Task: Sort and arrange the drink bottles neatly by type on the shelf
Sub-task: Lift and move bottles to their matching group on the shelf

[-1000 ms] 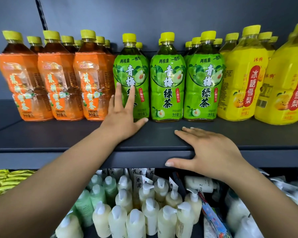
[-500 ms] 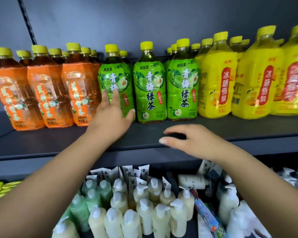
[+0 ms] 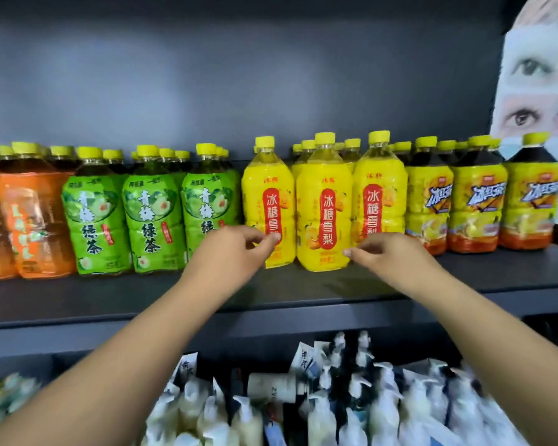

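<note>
Drink bottles stand in rows on a dark shelf (image 3: 303, 291): orange tea bottles (image 3: 29, 220) at the far left, green tea bottles (image 3: 94, 217), yellow pear drink bottles (image 3: 324, 188) in the middle, and iced tea bottles with yellow labels (image 3: 477, 204) at the right. My left hand (image 3: 232, 249) hovers at the lower part of the leftmost pear bottle (image 3: 268, 188), fingers loosely curled and holding nothing. My right hand (image 3: 384, 255) hovers beside the middle pear bottle's base, fingers also loosely curled and empty.
Below the shelf stand several white and pale green pump bottles (image 3: 329, 410) and packets. A printed poster with masked faces (image 3: 541, 75) hangs at the upper right. A strip of bare shelf runs in front of the bottles.
The view has swung right, from the green tea rows to the yellow pear bottles. Both hands lifted off the shelf front and moved right to either side of the pear bottles.
</note>
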Tool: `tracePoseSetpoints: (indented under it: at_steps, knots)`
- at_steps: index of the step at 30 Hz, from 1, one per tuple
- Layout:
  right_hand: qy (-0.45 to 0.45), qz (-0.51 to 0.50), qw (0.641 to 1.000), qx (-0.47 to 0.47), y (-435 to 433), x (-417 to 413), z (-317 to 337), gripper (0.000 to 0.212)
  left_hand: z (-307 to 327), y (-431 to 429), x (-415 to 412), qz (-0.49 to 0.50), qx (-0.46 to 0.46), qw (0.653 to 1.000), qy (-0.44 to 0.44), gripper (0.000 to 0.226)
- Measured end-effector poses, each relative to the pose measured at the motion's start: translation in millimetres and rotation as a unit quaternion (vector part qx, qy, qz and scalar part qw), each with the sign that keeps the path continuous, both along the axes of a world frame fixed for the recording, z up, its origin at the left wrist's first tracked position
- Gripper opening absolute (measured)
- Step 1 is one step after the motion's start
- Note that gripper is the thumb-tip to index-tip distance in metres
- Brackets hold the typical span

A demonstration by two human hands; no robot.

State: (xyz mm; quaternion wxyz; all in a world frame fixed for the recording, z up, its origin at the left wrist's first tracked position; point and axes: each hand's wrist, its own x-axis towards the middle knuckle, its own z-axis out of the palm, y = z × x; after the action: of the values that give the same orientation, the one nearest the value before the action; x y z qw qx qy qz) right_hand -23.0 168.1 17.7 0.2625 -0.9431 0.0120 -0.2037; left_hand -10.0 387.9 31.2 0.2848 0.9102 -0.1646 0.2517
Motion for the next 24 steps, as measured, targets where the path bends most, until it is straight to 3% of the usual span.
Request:
tracePoseSetpoints:
  at_steps: [6, 10, 14, 18, 21, 24]
  knots:
    - [-0.025, -0.042, 0.998, -0.043, -22.9, 22.9, 18.6, 0.039, 10.4, -20.2, 18.7, 0.023, 0.002, 1.000, -0.001, 0.034]
    - [-0.119, -0.031, 0.987, -0.100, -21.4, 43.0, 59.3, 0.045, 45.6, -19.1, 54.0, 0.017, -0.033, 0.995, -0.091, 0.028]
    - [-0.194, 0.033, 0.969, -0.152, -9.7, 70.6, 107.0, 0.055, 80.9, -23.0, 98.2, 0.034, -0.086, 0.985, -0.143, 0.051]
    - [-0.108, 0.049, 0.989, -0.089, 3.2, 109.3, 136.5, 0.080, 92.2, -26.7, 142.5, 0.036, -0.156, 0.986, -0.033, 0.074]
    - [-0.054, 0.051, 0.996, -0.050, 9.1, 133.4, 133.1, 0.072, 79.1, -36.8, 161.0, 0.032, -0.122, 0.992, -0.010, 0.066]
    - [-0.084, 0.031, 0.995, -0.044, 10.6, 144.0, 125.2, 0.064, 73.4, -40.4, 167.8, 0.045, -0.121, 0.990, -0.048, 0.053]
